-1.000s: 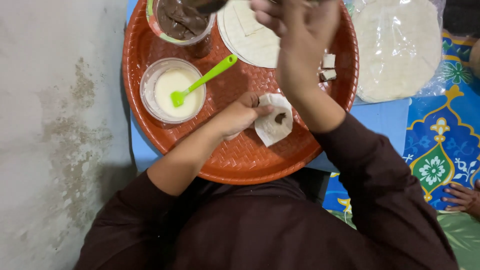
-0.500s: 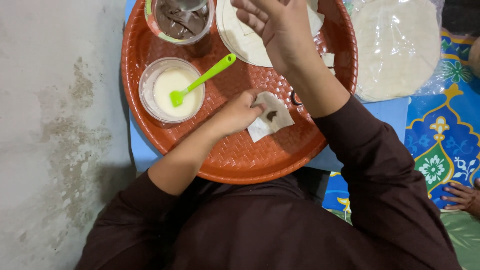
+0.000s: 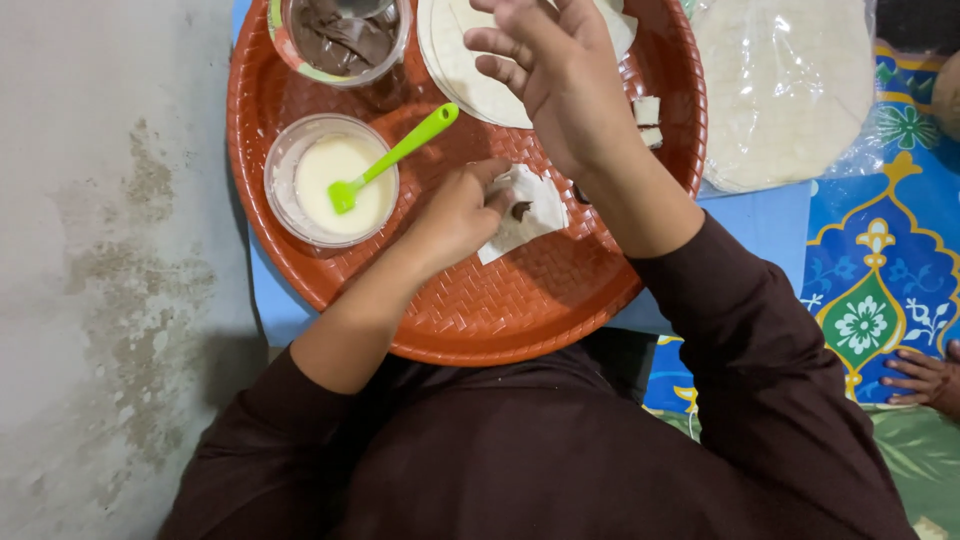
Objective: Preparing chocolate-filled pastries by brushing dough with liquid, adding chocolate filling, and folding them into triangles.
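On the round orange woven tray lies a small white wrapper piece with a dab of brown filling. My left hand presses its fingers on the wrapper's left edge. My right hand hovers above the stack of white wrappers, fingers spread, holding nothing that I can see. A clear bowl of white paste with a green brush stands at the tray's left. A bowl of brown chocolate filling sits at the top.
Two small rolled pieces lie at the tray's right edge. A bag of flat white wrappers rests right of the tray on a blue patterned mat. Another person's hand shows at the far right. A grey wall runs along the left.
My right hand has come down from the filling bowl and opened over the wrapper stack. The left hand stays on the small wrapper, which now lies flatter.
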